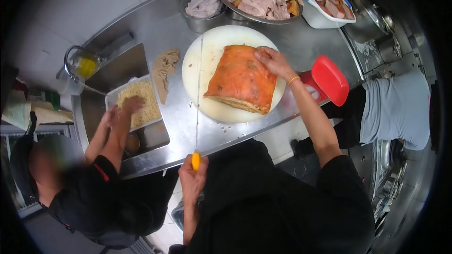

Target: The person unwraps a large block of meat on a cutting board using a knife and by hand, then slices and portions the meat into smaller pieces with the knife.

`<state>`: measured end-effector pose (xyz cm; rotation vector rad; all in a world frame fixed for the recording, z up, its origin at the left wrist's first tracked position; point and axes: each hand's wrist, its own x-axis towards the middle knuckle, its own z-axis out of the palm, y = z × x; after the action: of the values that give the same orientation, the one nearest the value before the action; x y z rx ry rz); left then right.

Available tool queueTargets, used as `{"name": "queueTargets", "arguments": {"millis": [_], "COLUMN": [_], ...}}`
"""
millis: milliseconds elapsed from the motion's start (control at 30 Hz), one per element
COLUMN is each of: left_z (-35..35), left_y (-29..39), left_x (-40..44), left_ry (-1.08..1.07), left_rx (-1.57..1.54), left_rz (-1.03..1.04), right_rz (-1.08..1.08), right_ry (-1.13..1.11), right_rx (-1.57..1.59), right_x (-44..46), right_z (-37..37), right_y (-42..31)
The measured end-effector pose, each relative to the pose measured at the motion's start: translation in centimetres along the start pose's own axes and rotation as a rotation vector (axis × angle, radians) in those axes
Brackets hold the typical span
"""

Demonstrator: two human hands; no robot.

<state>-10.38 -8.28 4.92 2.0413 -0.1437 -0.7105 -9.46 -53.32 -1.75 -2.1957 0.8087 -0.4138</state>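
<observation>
the round board (192, 77) bears the meat slab (242, 78) toward three o'clock. the knife (198, 103), clamped in the left hand (192, 175), points to twelve; the right hand (274, 62) rests unclenched on the slab's two o'clock, best steadying well clear of the knife.

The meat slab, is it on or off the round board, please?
On: the meat slab lies there, white board showing around it.

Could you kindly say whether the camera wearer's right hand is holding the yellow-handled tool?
No, the left hand grips the yellow-handled tool; the right hand touches the meat slab.
</observation>
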Motion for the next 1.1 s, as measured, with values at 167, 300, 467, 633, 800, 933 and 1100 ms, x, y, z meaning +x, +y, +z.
{"name": "queueTargets", "arguments": {"millis": [167, 300, 467, 633, 800, 933, 1100], "left_z": [-0.6, -0.9, -0.5, 2.5, 4.7, 4.8, 3.9], "left_y": [1.0, 2.3, 4.2, 4.9, 5.3, 5.7, 9.1], "left_x": [0.3, -0.2, -0.1, 0.9, 1.7, 1.0, 0.3], "left_ry": [-0.073, -0.091, -0.269, -0.341, -0.284, -0.242, -0.289], "left_rx": [0.218, 0.159, 0.169, 0.180, 0.247, 0.295, 0.305], "left_rz": [0.055, 0.074, 0.052, 0.122, 0.226, 0.257, 0.202], "right_rz": [0.018, 0.027, 0.025, -0.033, 0.006, 0.124, 0.346], "right_ry": [0.108, 0.129, 0.134, 0.154, 0.155, 0.069, -0.151], "right_rx": [-0.016, 0.029, -0.026, -0.127, -0.046, 0.343, 0.876], "right_x": [-1.8, -2.4, -1.8, -1.8, -2.0, -1.8, -0.5], "right_z": [1.0, 1.0, 1.3, 1.5, 1.1, 1.0, -2.6], "right_y": [-2.0, -2.4, -1.1, -0.8, -1.6, -0.4, 0.2]}}
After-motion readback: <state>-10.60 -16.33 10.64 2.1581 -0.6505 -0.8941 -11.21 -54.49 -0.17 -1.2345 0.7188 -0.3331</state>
